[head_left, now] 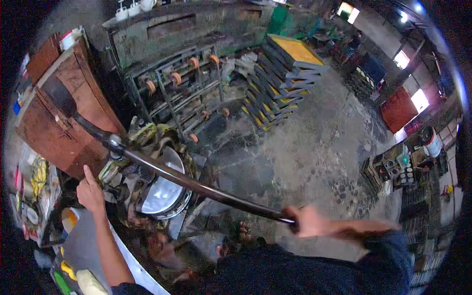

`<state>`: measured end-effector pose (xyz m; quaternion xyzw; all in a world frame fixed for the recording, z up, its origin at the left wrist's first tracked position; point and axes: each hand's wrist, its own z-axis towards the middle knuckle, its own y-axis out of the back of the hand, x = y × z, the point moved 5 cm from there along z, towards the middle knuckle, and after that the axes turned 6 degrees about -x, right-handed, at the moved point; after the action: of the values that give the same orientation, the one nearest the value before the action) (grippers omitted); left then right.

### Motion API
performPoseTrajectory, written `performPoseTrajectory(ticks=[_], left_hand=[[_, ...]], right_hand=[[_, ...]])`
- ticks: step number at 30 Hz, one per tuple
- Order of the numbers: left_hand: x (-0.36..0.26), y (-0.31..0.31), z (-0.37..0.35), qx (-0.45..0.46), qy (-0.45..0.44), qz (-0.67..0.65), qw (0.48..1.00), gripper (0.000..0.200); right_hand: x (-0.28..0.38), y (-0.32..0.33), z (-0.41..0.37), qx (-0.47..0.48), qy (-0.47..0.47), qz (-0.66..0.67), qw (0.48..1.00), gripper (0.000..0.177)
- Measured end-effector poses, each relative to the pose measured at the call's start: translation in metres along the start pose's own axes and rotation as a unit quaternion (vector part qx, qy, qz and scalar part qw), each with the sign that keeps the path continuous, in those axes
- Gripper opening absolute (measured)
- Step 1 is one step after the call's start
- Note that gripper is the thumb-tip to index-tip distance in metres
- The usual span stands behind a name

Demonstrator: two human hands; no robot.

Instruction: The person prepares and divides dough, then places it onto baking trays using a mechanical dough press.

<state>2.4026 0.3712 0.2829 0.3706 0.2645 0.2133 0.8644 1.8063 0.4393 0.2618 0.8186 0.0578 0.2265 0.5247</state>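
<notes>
My right hand (pixel 309 221) is wrapped round the near end of a long dark metal bar (pixel 196 186), slightly blurred. The bar slants up to the left, past a shiny round knob (pixel 115 141). Below the bar's middle lies a round silvery metal disc (pixel 164 189) on a machine. My left hand (pixel 91 191) is raised at the left, index finger stretched out, near the lower edge of a reddish-brown panel (pixel 88 108); whether it touches the panel I cannot tell. It holds nothing that I can see.
Beyond the machine stands a metal rack (pixel 172 93) with orange rollers. Farther back is a stack of dark and yellow frames (pixel 280 73) on the concrete floor (pixel 314 147). A person (pixel 351 46) is in the far background. Cluttered shelves (pixel 400 167) stand at the right.
</notes>
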Motion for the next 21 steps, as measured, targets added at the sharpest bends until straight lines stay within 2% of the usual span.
performPoseTrajectory(ticks=[1,2,3,4,5,6,8,9,11,12,13,14,15,17,18,19,20,21], left_hand=[[0.000,0.003,-0.002,-0.001,0.002,0.009,1.000,0.073],[-0.002,0.006,-0.003,0.033,0.053,-0.008,0.998,0.073],[-0.001,0.005,-0.001,0.027,0.048,-0.003,0.998,0.073],[0.001,-0.001,0.003,0.031,0.033,0.003,0.999,0.073],[0.009,-0.007,-0.001,0.046,0.011,0.014,0.999,0.072],[0.013,-0.012,0.000,0.016,-0.019,0.008,1.000,0.071],[0.003,-0.002,0.000,0.033,0.024,-0.012,0.999,0.072],[-0.002,-0.001,-0.001,0.038,0.041,-0.019,0.998,0.073],[0.004,-0.005,-0.005,0.045,-0.003,-0.027,0.999,0.069],[0.003,-0.004,-0.007,0.043,-0.030,-0.032,0.998,0.065],[0.006,-0.004,-0.016,0.036,-0.023,-0.037,0.998,0.065],[-0.002,0.005,-0.028,-0.024,-0.072,-0.061,0.995,0.054],[-0.012,0.020,-0.035,-0.087,-0.124,-0.081,0.985,0.044],[-0.061,0.081,-0.057,-0.112,-0.174,-0.276,0.939,0.025],[-0.089,0.109,-0.064,-0.072,-0.222,-0.331,0.915,0.021],[-0.118,0.134,-0.070,-0.031,-0.265,-0.382,0.885,0.017],[-0.146,0.153,-0.076,-0.039,-0.330,-0.431,0.839,0.018],[-0.180,0.183,-0.078,-0.065,-0.396,-0.443,0.801,0.027]], right_hand=[[-0.052,-0.098,0.019,0.023,0.043,-0.026,0.998,0.046],[-0.070,-0.136,0.038,-0.015,0.032,0.040,0.999,0.055],[-0.080,-0.165,0.056,-0.053,0.027,0.106,0.993,0.064],[-0.095,-0.178,0.067,-0.111,0.118,0.191,0.968,0.062],[-0.084,-0.179,0.057,-0.139,0.154,0.245,0.947,0.062],[-0.072,-0.180,0.046,-0.163,0.193,0.295,0.921,0.061],[-0.046,-0.119,0.050,-0.131,0.129,0.097,0.978,0.058],[-0.047,-0.120,0.054,-0.140,0.124,0.100,0.977,0.058],[-0.051,-0.123,0.046,-0.282,0.057,0.089,0.954,0.051],[-0.044,-0.120,0.034,-0.322,-0.036,0.072,0.943,0.051],[-0.038,-0.107,0.023,-0.327,-0.029,0.065,0.942,0.051],[-0.038,-0.102,0.017,-0.211,-0.121,0.095,0.965,0.053],[-0.032,-0.096,0.009,-0.093,-0.209,0.123,0.966,0.055],[-0.004,-0.018,-0.021,-0.116,-0.091,0.205,0.968,0.048],[0.021,0.030,-0.037,-0.132,-0.017,0.256,0.957,0.043],[0.053,0.089,-0.049,-0.166,0.037,0.157,0.973,0.039],[0.074,0.132,-0.057,-0.229,0.114,0.174,0.951,0.037],[0.096,0.177,-0.067,-0.243,0.110,0.193,0.944,0.035]])
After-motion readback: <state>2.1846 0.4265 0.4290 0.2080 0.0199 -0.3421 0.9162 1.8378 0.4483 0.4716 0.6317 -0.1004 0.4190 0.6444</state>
